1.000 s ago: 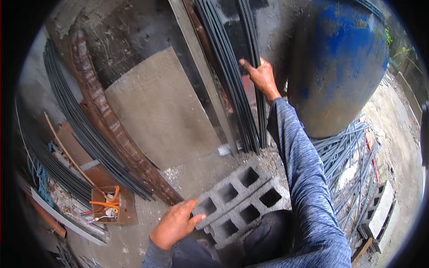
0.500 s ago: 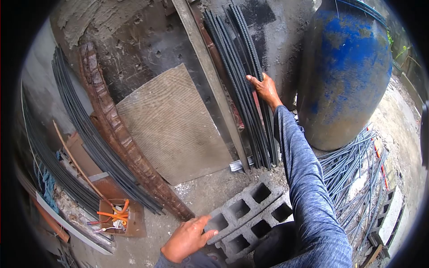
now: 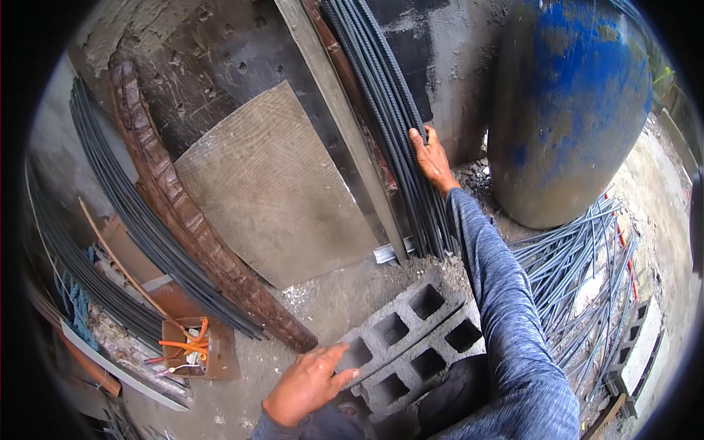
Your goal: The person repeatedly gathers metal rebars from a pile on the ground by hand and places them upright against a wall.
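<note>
Dark steel rebars (image 3: 381, 95) lean in a bundle against the wall, their lower ends on the rubble floor. My right hand (image 3: 433, 160) is at the right side of this bundle, its thumb and fingers closed around the outermost bars. My left hand (image 3: 308, 383) is lower, beside the hollow concrete blocks (image 3: 405, 343), with thumb and fingers apart and nothing held. Its fingertips are at the blocks' left end; whether they touch is unclear.
A large blue drum (image 3: 572, 117) stands right of the bundle, with scattered thin rods (image 3: 572, 257) below it. A tan board (image 3: 275, 183), wooden plank (image 3: 341, 125), rusty beam (image 3: 183, 213), more rebars (image 3: 139, 205) and a cardboard box (image 3: 220, 356) lie left.
My right hand has moved left with the bars it held, which now rest against the main bundle, closing the gap between them. My left hand stays open beside the blocks.
</note>
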Available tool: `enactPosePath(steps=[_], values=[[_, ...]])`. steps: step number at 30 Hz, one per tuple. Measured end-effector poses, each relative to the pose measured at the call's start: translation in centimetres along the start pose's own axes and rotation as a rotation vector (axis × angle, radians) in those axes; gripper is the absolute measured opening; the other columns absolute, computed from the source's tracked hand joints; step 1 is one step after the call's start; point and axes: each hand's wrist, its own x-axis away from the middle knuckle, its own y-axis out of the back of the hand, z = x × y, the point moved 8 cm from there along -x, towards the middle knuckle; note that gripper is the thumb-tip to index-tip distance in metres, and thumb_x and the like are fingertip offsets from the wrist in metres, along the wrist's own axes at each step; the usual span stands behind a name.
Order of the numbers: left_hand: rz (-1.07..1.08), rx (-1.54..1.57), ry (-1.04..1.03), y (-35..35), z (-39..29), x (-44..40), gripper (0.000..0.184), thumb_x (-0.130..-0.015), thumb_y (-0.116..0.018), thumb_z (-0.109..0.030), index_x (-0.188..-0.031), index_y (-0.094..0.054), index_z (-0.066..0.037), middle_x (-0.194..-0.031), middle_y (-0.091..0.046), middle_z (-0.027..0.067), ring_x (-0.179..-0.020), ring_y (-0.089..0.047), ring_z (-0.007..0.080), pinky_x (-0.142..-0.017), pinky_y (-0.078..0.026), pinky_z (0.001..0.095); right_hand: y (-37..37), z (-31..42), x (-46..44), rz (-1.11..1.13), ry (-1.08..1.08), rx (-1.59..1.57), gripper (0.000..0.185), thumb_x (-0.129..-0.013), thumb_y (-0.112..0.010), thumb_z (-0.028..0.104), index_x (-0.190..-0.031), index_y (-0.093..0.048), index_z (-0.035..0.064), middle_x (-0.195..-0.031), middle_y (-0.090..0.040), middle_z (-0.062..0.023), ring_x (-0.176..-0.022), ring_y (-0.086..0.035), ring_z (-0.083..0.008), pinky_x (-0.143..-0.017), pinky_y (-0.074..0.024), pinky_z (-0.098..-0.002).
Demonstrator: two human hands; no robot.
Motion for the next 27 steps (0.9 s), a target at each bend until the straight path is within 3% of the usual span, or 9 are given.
enactPosePath(steps=[7, 10, 13, 15, 16, 19, 21, 23, 27], values=[[-0.044, -0.034, -0.016, 0.0, -0.4, 0.3, 0.056, -0.089, -0.079, -0.030, -0.129, -0.062, 0.005, -0.111, -0.071, 0.0245, -0.100, -0.071, 0.0352, -0.087, -0.055, 0.0418, 2.7, -0.3, 0.6, 0.148, 0.178, -0.131, 0.089, -0.100, -0.042, 0.073, -0.143, -0.049, -0.0037, -0.130, -0.061, -0.0236, -0.127, -0.055, -0.0327, -0.110, -0.0408, -0.0403], [-0.055, -0.032, -0.004, 0.0, -1.2, 1.0, 0.051, -0.086, -0.081, -0.021, -0.127, -0.063, 0.004, -0.108, -0.072, 0.0225, -0.097, -0.070, 0.0337, -0.087, -0.054, 0.0404, 7.8, -3.3, 6.7, -0.009, -0.042, -0.309, 0.079, -0.103, -0.035, 0.071, -0.135, -0.057, 0.0015, -0.128, -0.064, -0.0153, -0.113, -0.059, -0.0230, -0.102, -0.0451, -0.0383], [-0.027, -0.026, -0.043, -0.1, -2.3, 1.2, 0.049, -0.088, -0.078, -0.020, -0.128, -0.062, 0.004, -0.108, -0.071, 0.0247, -0.097, -0.069, 0.0402, -0.085, -0.054, 0.0444, 12.6, -9.1, 16.8, 0.038, -0.151, -0.312, 0.052, -0.103, -0.062, 0.046, -0.130, -0.060, 0.0014, -0.122, -0.066, -0.0100, -0.098, -0.065, -0.0154, -0.085, -0.0539, -0.0302], [-0.010, -0.039, -0.083, -0.7, -2.8, 1.3, 0.048, -0.088, -0.078, -0.018, -0.128, -0.061, 0.004, -0.106, -0.071, 0.0242, -0.096, -0.069, 0.0399, -0.084, -0.054, 0.0443, 16.7, -12.2, 26.6, -0.122, -0.283, -0.262, 0.047, -0.098, -0.072, 0.037, -0.121, -0.062, -0.0027, -0.104, -0.068, -0.0070, -0.084, -0.064, -0.0120, -0.073, -0.0537, -0.0273], [-0.009, -0.079, -0.098, -0.9, -3.1, 1.4, 0.047, -0.088, -0.078, -0.015, -0.126, -0.062, 0.007, -0.100, -0.072, 0.0211, -0.092, -0.070, 0.0326, -0.083, -0.054, 0.0405, 18.7, -14.6, 31.2, -0.191, -0.359, -0.270, 0.045, -0.098, -0.073, 0.034, -0.124, -0.062, -0.0011, -0.106, -0.069, -0.0066, -0.087, -0.066, -0.0121, -0.075, -0.0544, -0.0268], [0.017, -0.077, -0.090, -1.7, -4.2, 1.0, 0.047, -0.083, -0.080, -0.009, -0.124, -0.064, 0.005, -0.100, -0.072, 0.0202, -0.092, -0.070, 0.0321, -0.084, -0.053, 0.0379, 25.5, -19.7, 44.2, -0.397, -0.604, -0.303, 0.045, -0.097, -0.073, 0.030, -0.127, -0.061, -0.0004, -0.110, -0.069, -0.0067, -0.089, -0.067, -0.0123, -0.076, -0.0544, -0.0258], [0.039, -0.089, -0.037, -2.3, -3.4, 0.4, 0.045, -0.084, -0.080, -0.009, -0.124, -0.064, 0.005, -0.097, -0.072, 0.0189, -0.089, -0.069, 0.0298, -0.082, -0.053, 0.0370, 31.2, -23.7, 50.4, -0.552, -0.627, 0.052, 0.043, -0.097, -0.073, 0.030, -0.125, -0.061, -0.0007, -0.106, -0.068, -0.0053, -0.085, -0.065, -0.0115, -0.073, -0.0529, -0.0250], [0.083, -0.099, -0.020, -3.0, -3.2, -0.2, 0.045, -0.084, -0.080, -0.010, -0.124, -0.064, 0.005, -0.095, -0.072, 0.0185, -0.088, -0.069, 0.0295, -0.081, -0.053, 0.0370, 36.0, -24.0, 54.0, -0.753, -0.673, 0.042, 0.050, -0.093, -0.075, 0.034, -0.123, -0.063, -0.0046, -0.114, -0.071, -0.0162, -0.101, -0.069, -0.0242, -0.091, -0.0531, -0.0362], [0.097, -0.158, -0.098, -3.6, -3.9, -0.6, 0.043, -0.086, -0.079, -0.009, -0.124, -0.064, 0.005, -0.093, -0.071, 0.0171, -0.085, -0.068, 0.0271, -0.079, -0.052, 0.0358, 42.8, -24.0, 55.8, -0.955, -0.690, 0.022, 0.046, -0.098, -0.071, 0.040, -0.122, -0.062, 0.0015, -0.102, -0.065, -0.0046, -0.083, -0.062, -0.0119, -0.073, -0.0504, -0.0253]])
